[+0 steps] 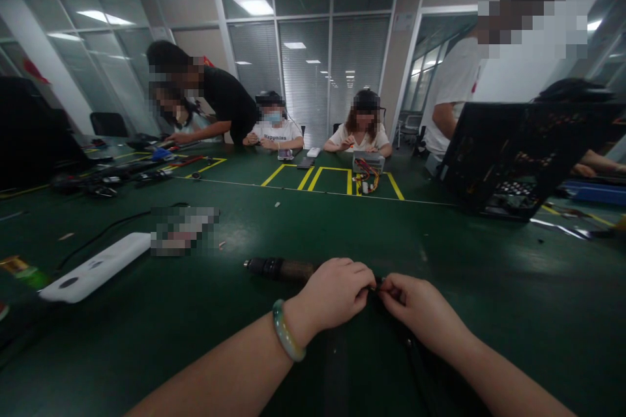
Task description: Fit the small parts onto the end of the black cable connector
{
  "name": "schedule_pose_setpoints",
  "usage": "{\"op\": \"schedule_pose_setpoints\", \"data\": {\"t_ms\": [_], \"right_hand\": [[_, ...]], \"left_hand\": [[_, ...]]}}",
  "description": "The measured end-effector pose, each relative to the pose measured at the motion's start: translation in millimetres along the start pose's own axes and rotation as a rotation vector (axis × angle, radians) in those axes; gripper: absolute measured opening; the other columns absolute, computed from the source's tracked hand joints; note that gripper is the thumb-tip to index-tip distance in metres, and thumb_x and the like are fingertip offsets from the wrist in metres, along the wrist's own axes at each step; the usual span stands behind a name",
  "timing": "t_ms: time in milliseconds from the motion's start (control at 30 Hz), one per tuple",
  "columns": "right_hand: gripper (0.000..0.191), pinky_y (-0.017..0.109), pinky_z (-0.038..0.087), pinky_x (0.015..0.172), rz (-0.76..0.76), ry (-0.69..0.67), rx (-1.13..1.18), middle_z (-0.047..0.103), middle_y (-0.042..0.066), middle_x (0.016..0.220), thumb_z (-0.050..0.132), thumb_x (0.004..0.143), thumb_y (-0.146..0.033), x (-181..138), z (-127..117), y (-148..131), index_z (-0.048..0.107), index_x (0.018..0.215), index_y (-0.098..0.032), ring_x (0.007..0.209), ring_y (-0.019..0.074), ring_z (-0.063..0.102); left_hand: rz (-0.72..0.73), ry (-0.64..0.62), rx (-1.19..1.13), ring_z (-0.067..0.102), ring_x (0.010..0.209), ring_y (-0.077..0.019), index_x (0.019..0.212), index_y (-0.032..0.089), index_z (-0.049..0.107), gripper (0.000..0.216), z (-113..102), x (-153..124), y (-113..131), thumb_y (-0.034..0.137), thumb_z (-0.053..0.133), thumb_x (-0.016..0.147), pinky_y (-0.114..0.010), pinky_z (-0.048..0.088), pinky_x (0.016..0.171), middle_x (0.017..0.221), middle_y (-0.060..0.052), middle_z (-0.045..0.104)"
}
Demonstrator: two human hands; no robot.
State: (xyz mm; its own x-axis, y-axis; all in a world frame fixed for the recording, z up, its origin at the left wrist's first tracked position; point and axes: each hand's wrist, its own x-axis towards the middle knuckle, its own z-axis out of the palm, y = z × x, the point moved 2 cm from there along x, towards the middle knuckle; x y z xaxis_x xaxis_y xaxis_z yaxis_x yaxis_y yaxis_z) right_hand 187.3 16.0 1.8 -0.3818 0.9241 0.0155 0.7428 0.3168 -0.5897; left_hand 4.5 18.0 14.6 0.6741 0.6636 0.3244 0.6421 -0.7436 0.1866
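My left hand (337,293), a green bangle on its wrist, is closed at the fingertips near the middle of the green table. Opposite it, my right hand (415,306) pinches too, so the fingertips of both almost meet. Whatever small dark piece lies between them is mostly hidden. A dark cylindrical tool (288,269), like an electric screwdriver, lies with its tip to the left. Its other end disappears behind my left hand. Below my right hand a dark cable (415,358) runs toward the near edge.
On the left lie a long white device (102,267) with a black cord and a green-handled tool (24,272). A black computer case (528,156) stands at right. Across the table are a power supply (368,163) with coloured wires and several people. Yellow tape (330,169) marks the far side.
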Motion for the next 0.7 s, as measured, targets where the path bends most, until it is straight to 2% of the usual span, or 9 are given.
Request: {"op": "schedule_pose_setpoints", "data": {"t_ms": [300,400,500,600,700], "right_hand": [[0.016,0.021,0.039,0.055,0.059,-0.067,0.125,0.069,-0.002,0.075,0.053,0.089,-0.031,2,8,8,0.066,0.084,-0.022,0.066,0.0146,0.062],[0.016,0.021,0.037,0.053,0.038,-0.075,0.066,0.068,-0.002,0.072,0.053,0.088,-0.031,-2,5,2,0.065,0.082,-0.022,0.063,0.0141,0.06],[0.013,0.024,0.037,0.055,-0.012,-0.032,-0.09,0.066,-0.002,0.07,0.054,0.087,-0.028,-6,-2,-8,0.065,0.08,-0.023,0.062,0.0149,0.059],[0.011,0.029,0.042,0.066,-0.127,0.052,-0.239,0.065,0.001,0.077,0.057,0.084,-0.025,-8,-10,-18,0.064,0.077,-0.024,0.073,0.0183,0.059],[0.009,0.034,0.043,0.083,-0.221,0.115,-0.26,0.063,0.004,0.105,0.058,0.082,-0.022,-9,-13,-22,0.066,0.077,-0.023,0.096,0.0226,0.058]], "left_hand": [[-0.018,-0.006,-0.001,0.059,0.087,-0.0178,0.099,0.022,0.058,0.019,-4,2,-1,0.018,0.061,0.082,-0.032,0.045,0.079,0.095,0.001,0.065],[-0.011,-0.035,0.019,0.06,0.086,-0.0178,0.099,0.022,0.058,0.017,-7,0,0,0.02,0.061,0.082,-0.031,0.045,0.077,0.095,0.0,0.065],[-0.003,-0.059,0.061,0.061,0.084,-0.0176,0.095,0.021,0.058,0.011,-10,0,1,0.021,0.06,0.084,-0.031,0.045,0.075,0.092,0.0,0.065],[0.004,-0.071,0.093,0.061,0.082,-0.0175,0.092,0.02,0.056,0.007,-11,0,3,0.022,0.058,0.086,-0.03,0.045,0.073,0.091,-0.001,0.064],[-0.009,-0.064,0.101,0.06,0.082,-0.018,0.092,0.02,0.054,0.008,-10,0,4,0.024,0.058,0.086,-0.031,0.045,0.072,0.091,-0.001,0.064]]}}
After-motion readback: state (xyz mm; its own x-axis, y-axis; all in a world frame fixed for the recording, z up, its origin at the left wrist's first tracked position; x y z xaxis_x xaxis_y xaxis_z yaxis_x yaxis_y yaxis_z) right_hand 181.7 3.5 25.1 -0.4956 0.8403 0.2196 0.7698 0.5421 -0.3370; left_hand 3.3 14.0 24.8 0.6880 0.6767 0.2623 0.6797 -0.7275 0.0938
